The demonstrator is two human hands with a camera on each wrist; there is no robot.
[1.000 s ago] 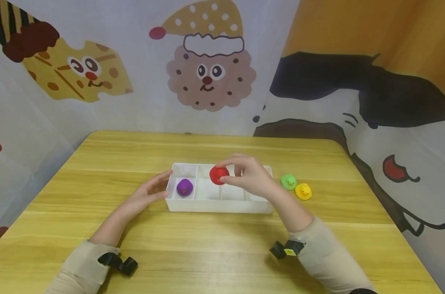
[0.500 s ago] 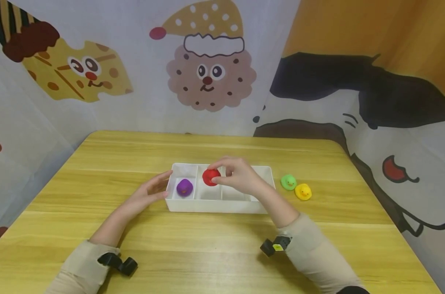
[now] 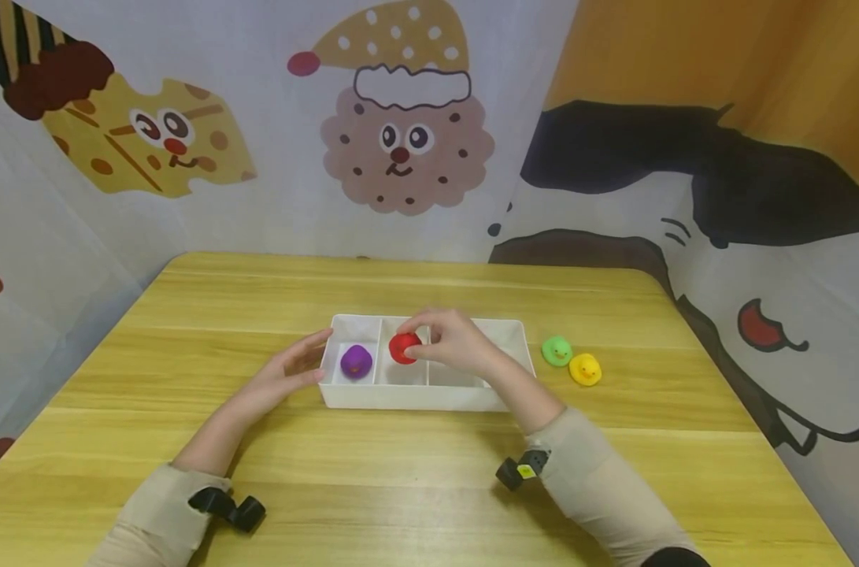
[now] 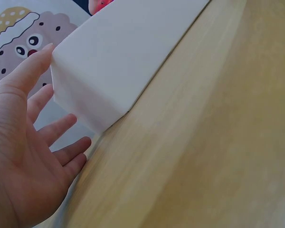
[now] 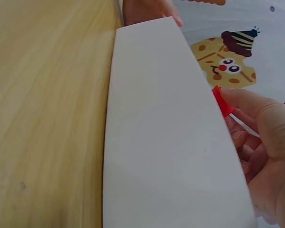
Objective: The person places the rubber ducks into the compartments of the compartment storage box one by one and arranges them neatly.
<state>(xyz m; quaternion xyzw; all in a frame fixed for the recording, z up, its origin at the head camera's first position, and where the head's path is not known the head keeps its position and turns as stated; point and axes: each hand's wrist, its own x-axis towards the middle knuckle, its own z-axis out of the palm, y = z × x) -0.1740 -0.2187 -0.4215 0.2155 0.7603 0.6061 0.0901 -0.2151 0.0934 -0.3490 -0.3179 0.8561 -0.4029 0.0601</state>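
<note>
A white divided box (image 3: 415, 398) stands on the table. My right hand (image 3: 457, 342) pinches a small red rubber duck (image 3: 401, 349) between thumb and fingers, inside or just over the second compartment from the left. In the right wrist view, the box wall hides part of the red duck (image 5: 222, 101). A purple rubber duck (image 3: 357, 362) sits in the leftmost compartment. At the box's left end, my left hand (image 3: 287, 374) touches it with spread, loosely extended fingers. The left wrist view has the thumb (image 4: 33, 69) at the box's upper corner.
Right of the box, a green duck (image 3: 557, 351) and a yellow duck (image 3: 586, 369) sit side by side on the wooden table (image 3: 401, 488). A curtain with cartoon prints (image 3: 408, 150) hangs behind the table's far edge.
My right hand has carried the red duck leftward and slightly down, to the second compartment. The left hand, the box and the other ducks have stayed in place.
</note>
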